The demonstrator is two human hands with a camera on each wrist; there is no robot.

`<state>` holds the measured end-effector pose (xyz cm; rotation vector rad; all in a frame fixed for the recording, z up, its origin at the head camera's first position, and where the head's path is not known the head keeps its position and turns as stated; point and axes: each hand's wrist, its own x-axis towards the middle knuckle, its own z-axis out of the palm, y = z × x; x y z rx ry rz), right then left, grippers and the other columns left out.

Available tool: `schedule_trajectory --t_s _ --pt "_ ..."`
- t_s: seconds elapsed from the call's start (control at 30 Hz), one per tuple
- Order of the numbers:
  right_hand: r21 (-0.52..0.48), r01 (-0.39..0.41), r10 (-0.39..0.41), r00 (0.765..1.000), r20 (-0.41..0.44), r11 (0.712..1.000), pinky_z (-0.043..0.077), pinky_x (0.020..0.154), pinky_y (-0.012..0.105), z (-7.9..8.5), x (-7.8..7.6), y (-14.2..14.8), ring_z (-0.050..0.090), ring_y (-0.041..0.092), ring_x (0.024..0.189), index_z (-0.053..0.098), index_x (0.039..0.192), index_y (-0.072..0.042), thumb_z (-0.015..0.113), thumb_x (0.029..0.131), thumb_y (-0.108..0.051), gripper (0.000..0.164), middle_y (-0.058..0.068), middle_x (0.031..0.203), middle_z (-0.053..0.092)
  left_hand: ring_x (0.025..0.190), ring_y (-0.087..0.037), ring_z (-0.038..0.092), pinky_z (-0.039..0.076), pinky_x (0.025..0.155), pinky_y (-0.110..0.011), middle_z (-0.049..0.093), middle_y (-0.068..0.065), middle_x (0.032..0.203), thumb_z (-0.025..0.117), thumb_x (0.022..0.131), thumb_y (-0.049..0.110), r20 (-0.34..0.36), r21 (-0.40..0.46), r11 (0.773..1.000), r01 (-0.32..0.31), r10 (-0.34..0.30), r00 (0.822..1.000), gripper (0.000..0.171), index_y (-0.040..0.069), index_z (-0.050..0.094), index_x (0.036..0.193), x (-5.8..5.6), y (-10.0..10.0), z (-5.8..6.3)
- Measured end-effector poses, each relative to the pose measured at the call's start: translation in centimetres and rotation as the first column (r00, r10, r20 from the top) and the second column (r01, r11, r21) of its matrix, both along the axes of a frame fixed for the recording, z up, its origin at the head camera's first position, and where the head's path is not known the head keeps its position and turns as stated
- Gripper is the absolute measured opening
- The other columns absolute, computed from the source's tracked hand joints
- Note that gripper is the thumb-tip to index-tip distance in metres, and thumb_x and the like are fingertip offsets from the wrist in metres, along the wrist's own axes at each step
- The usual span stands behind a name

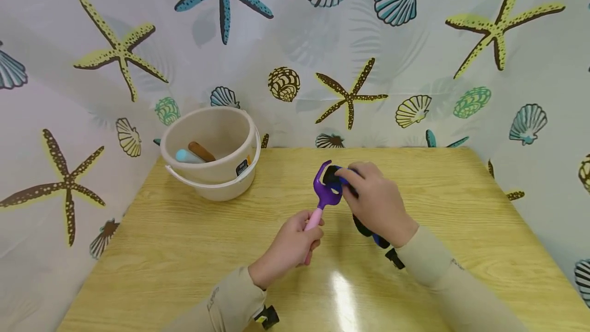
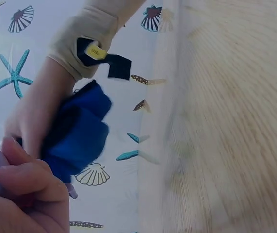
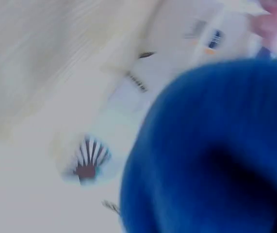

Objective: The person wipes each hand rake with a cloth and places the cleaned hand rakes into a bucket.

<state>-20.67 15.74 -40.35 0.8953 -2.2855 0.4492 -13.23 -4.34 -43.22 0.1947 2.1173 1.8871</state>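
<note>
My left hand (image 1: pixel 292 242) grips the pink handle of a tool with a purple, curved, scoop-like head (image 1: pixel 328 197), held tilted up above the table. My right hand (image 1: pixel 375 199) pinches a blue and black cloth (image 1: pixel 362 225) and holds it against the purple head, partly covering it, so the head's exact shape is hidden. Below the right hand hangs the rest of the cloth. In the left wrist view the cloth (image 2: pixel 77 138) bunches under the right hand; in the right wrist view the blurred blue cloth (image 3: pixel 211 126) fills much of the picture.
A cream bucket (image 1: pixel 221 181) with a white handle stands at the table's back left. Inside it lean a light blue item (image 1: pixel 188 156) and a brown stick-like item (image 1: pixel 201 151). A curtain with starfish and shells (image 1: pixel 295 127) surrounds the wooden table (image 1: pixel 184 250).
</note>
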Motion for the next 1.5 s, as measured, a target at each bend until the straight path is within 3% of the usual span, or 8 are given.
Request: schedule_trajectory --t_s 0.1,0.3,0.47,0.7,0.8,1.0,1.3,1.5 --pt "-0.302 -0.077 0.12 0.985 0.126 0.95 0.054 0.076 0.044 1.1 0.0 0.8 0.055 0.019 0.1 0.063 0.12 -0.011 0.066 0.087 -0.01 0.033 0.007 0.112 0.062 0.037 -0.013 0.038 0.034 0.031 -0.021 0.049 -0.005 0.063 0.055 0.09 0.01 0.016 -0.003 1.0 -0.012 0.012 1.0 0.02 0.003 0.052 0.108 -0.1 -0.1 0.3" --pt "-0.703 -0.007 0.366 0.857 0.363 0.711 0.043 0.094 0.033 3.5 1.1 0.9 0.051 0.02 0.112 0.046 0.139 -0.014 0.056 0.095 -0.009 0.045 0.01 0.128 0.055 0.035 -0.012 0.038 0.034 0.031 -0.019 0.048 -0.006 0.061 0.054 0.087 0.007 -0.016 -0.017 1.0 -0.003 0.003 1.0 0.019 0.002 0.052 0.106 -0.2 0.0 0.3" --pt "-0.86 0.088 0.473 0.805 0.359 0.503 0.039 0.099 0.043 0.9 -0.4 0.5 0.045 0.027 0.117 0.041 0.143 -0.017 0.054 0.097 -0.018 0.047 0.014 0.133 0.048 0.036 -0.012 0.037 0.035 0.032 -0.021 0.048 -0.003 0.06 0.054 0.088 0.006 -0.044 -0.01 0.999 0.047 -0.047 0.998 0.019 0.001 0.053 0.106 0.0 0.6 0.4" --pt "-0.658 0.104 0.088 0.963 0.253 0.746 0.041 0.084 0.048 -2.3 -1.6 0.4 0.047 0.024 0.1 0.039 0.144 -0.024 0.06 0.094 -0.02 0.055 0.011 0.131 0.046 0.037 -0.013 0.039 0.037 0.032 -0.022 0.049 -0.004 0.062 0.055 0.092 0.013 -0.053 -0.007 0.999 0.052 -0.053 0.997 0.018 0.001 0.054 0.106 0.4 1.0 0.6" --pt "-0.603 0.08 -0.026 0.995 0.097 0.793 0.043 0.077 0.05 -2.8 -1.4 0.2 0.047 0.027 0.095 0.045 0.135 -0.012 0.065 0.089 -0.013 0.051 0.016 0.129 0.04 0.036 -0.013 0.039 0.036 0.032 -0.022 0.049 -0.004 0.061 0.055 0.092 0.012 -0.041 -0.017 0.999 0.037 -0.037 0.998 0.017 0.001 0.055 0.104 0.4 1.0 0.5" --pt "-0.443 0.095 -0.145 0.986 -0.08 0.891 0.051 0.08 0.048 -2.8 -0.4 -0.3 0.055 0.028 0.093 0.06 0.092 -0.001 0.063 0.088 -0.008 0.008 0.016 0.099 0.06 0.035 -0.013 0.041 0.037 0.033 -0.022 0.051 -0.005 0.061 0.055 0.092 0.013 -0.042 -0.043 0.998 0.039 -0.041 0.998 0.017 0.001 0.055 0.104 0.3 1.1 0.2" --pt "-0.212 0.182 -0.139 0.97 0.201 0.96 0.044 0.088 0.063 -2.6 1.7 -1.1 0.038 0.035 0.124 0.041 0.142 -0.003 0.054 0.092 -0.045 0.066 0.021 0.143 0.038 0.034 -0.014 0.044 0.036 0.031 -0.021 0.052 -0.004 0.062 0.05 0.093 0.01 -0.11 -0.139 0.99 0.03 -0.046 0.993 0.016 0.004 0.055 0.106 0.4 0.8 -0.3" --pt "-0.308 0.156 -0.053 0.946 0.319 0.939 0.042 0.09 0.063 -2.8 0.9 -0.8 0.041 0.038 0.119 0.02 0.152 -0.016 0.065 0.088 -0.018 0.078 0.023 0.144 0.029 0.034 -0.013 0.043 0.034 0.03 -0.021 0.049 0.0 0.058 0.05 0.091 0.011 -0.15 -0.149 0.989 0.023 -0.046 0.988 0.017 0.005 0.055 0.107 0.5 0.8 -0.2"
